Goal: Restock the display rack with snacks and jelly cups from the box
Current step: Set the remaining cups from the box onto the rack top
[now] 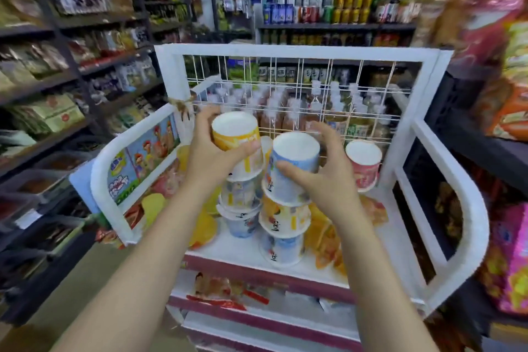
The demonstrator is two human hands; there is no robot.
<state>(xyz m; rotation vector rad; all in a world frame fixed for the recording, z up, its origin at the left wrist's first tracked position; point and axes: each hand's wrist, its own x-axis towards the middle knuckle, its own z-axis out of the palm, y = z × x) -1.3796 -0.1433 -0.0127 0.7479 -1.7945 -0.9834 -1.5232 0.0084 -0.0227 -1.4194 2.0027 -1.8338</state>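
Note:
A white display rack stands in front of me, with two stacks of upside-down jelly cups on its top shelf. My left hand grips a yellow jelly cup at the top of the left stack. My right hand curls around a blue jelly cup topping the right stack. A red jelly cup sits alone further right. Orange snack packets lie on the shelf beside the stacks. The box is out of view.
Bottled drinks hang behind the rack's wire grid. A lower shelf holds red snack packets. Store shelving full of goods runs along the left, and snack bags fill shelves on the right. A narrow floor strip lies lower left.

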